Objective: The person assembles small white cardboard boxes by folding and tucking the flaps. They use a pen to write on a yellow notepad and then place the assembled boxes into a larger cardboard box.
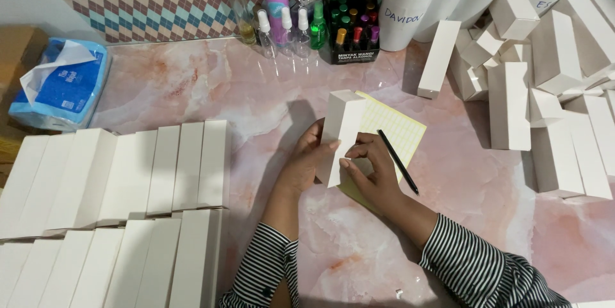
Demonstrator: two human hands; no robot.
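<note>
Both hands grip one white box [341, 130], held upright over the tabletop [243, 90]. The left hand [306, 162] clasps its left side; the right hand [371, 168] pinches its right edge. Under the box lies a yellow sheet [398, 127] bearing a black pen [398, 161]. Beyond the box stand small bottles [289, 26].

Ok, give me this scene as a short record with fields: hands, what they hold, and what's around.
left hand: grips the white box from the left
right hand: fingers on the box's front face
under box: yellow sheet with a black pen on it
left side: neat rows of boxes; tissue pack
right side: loose pile of boxes
back: bottles
surface: pink marble table
</note>
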